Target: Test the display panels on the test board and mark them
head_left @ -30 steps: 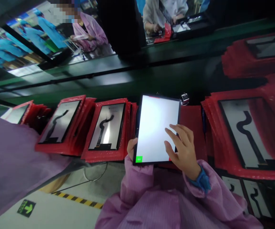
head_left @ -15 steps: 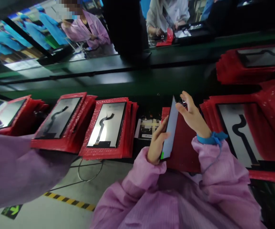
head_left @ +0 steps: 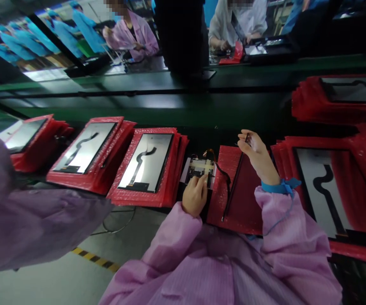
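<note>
My left hand [head_left: 195, 197] has curled fingers, with the index fingertip at a small circuit board [head_left: 198, 167]; whether anything is between the fingers is hidden. A thin dark panel [head_left: 232, 186] is seen almost edge-on over a red bubble-wrap sheet [head_left: 248, 199]. Its black cable [head_left: 223, 171] curves towards the board. My right hand [head_left: 255, 154] is raised beyond the panel's far end, fingers bent together around a small dark thing too small to name.
Red bubble-wrap stacks topped with display panels [head_left: 146, 163] lie to the left, and another panel [head_left: 324, 186] lies at right. A neighbour's purple sleeve [head_left: 43, 224] reaches in from the left. People [head_left: 238, 25] work across the green bench.
My left hand has let go of the panel and moved down to the board. The panel has turned from showing its bright face to nearly edge-on. The view has shifted slightly.
</note>
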{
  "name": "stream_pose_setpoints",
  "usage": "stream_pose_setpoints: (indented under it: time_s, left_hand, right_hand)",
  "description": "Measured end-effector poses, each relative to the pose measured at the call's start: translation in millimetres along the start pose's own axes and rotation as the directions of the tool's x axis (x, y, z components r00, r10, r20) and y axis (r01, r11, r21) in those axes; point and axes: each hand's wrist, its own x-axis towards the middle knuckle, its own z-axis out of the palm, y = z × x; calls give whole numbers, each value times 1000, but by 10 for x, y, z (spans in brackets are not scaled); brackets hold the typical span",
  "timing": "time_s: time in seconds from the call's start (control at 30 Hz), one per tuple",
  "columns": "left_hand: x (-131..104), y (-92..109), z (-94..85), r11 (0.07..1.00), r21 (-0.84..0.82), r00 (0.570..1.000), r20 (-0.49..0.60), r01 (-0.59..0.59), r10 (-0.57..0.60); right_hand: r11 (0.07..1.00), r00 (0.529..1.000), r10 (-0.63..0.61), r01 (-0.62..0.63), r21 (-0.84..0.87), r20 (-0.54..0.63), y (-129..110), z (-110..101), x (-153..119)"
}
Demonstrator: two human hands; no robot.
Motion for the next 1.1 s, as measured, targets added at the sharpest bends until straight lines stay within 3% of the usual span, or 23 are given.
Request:
stream_pose_setpoints:
  time_s: [0.17,0.47,0.57,0.67,0.87,0.97,1.1]
  left_hand:
    - [-38,-134,92,945,293,983,154,-146,104]
    - [-36,-129,129,865,433,965,178,-254,194]
    - [-41,-141,130,873,417,966,154,-253,206]
    - [-62,-150,110,898,327,956,106,-295,275]
    - [-88,-188,130,832,181,850,164,-524,500]
    - [-81,-225,178,821,151,833,157,-551,530]
    - [-69,-292,228,854,71,853,133,-516,505]
  right_hand:
    - [1000,1000,5,-5,25,3,48,-2,15]
    - [1000,1000,3,-4,10,23,63,-4,40]
    - [991,999,30,-32,-127,-20,-8,-33,9]
    - [931,984,95,-141,-337,-149,-189,-99,-93]
    - [700,957,83,-253,-668,-276,-555,-416,-369]
    - [748,951,65,-248,-616,-303,-484,-593,-436]
    - [883,948,98,-223,-414,-301,-125,-638,-456]
